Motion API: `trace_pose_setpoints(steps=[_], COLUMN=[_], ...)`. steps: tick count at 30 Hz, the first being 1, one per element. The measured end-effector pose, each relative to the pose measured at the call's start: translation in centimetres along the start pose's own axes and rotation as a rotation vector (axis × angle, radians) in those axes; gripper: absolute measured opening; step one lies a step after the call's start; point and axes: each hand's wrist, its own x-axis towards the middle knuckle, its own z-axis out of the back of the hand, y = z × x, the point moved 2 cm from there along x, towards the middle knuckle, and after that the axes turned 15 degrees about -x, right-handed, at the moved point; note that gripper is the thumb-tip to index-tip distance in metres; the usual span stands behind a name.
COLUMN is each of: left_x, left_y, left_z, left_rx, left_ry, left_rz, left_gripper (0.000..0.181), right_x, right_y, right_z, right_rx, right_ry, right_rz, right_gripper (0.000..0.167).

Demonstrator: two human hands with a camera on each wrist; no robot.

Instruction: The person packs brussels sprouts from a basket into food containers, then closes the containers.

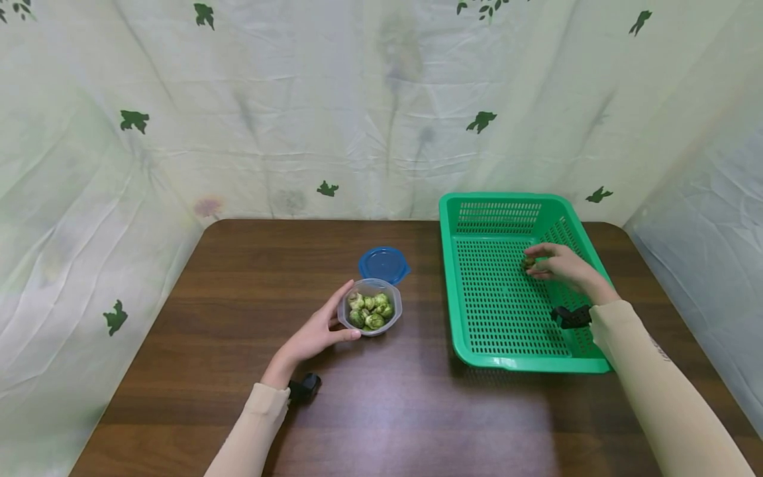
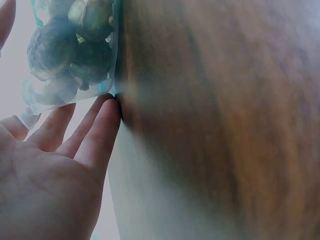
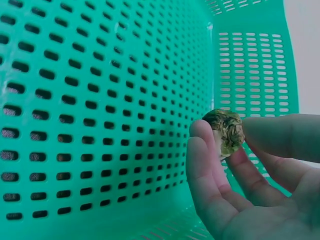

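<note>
My right hand (image 1: 559, 264) is over the inside of the green basket (image 1: 448, 285), pinching a Brussels sprout (image 3: 226, 132) between thumb and fingers. The sprout has some brownish, wilted leaves, seen close up in the right wrist view. On the table, my left hand (image 1: 318, 333) holds the left side of a clear plastic container (image 1: 398, 299), thumb at the front and fingers at the side. Several green Brussels sprouts (image 1: 372, 311) lie in that container. In the left wrist view the fingertips (image 2: 107, 107) touch its wall low down near the tabletop.
A blue lid (image 1: 384, 264) lies flat just behind the container. The brown wooden table (image 1: 268, 265) carries everything, with the basket on its right side. A pale curtain (image 1: 298, 99) with green bird shapes hangs behind and at both sides.
</note>
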Motion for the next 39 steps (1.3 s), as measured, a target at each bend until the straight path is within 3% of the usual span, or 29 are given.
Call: trace_pose_setpoints(steps=[15, 25, 39], left_x=[0.1, 0.1, 0.2], left_y=[0.3, 0.3, 0.0], left_z=[0.0, 0.1, 0.0], left_rx=[0.003, 0.012, 0.019], left_ry=[-0.003, -0.002, -0.001], left_rz=[-0.008, -0.010, -0.010], left_gripper=[0.091, 0.091, 0.091], right_x=[-0.5, -0.3, 0.2], right_y=[1.9, 3.9, 7.2], right_z=[-0.2, -1.3, -2.9], right_rx=[0.011, 0.072, 0.064], right_ry=[-0.017, -0.043, -0.056], right_rz=[0.055, 0.122, 0.206], right_gripper=[0.048, 0.045, 0.038])
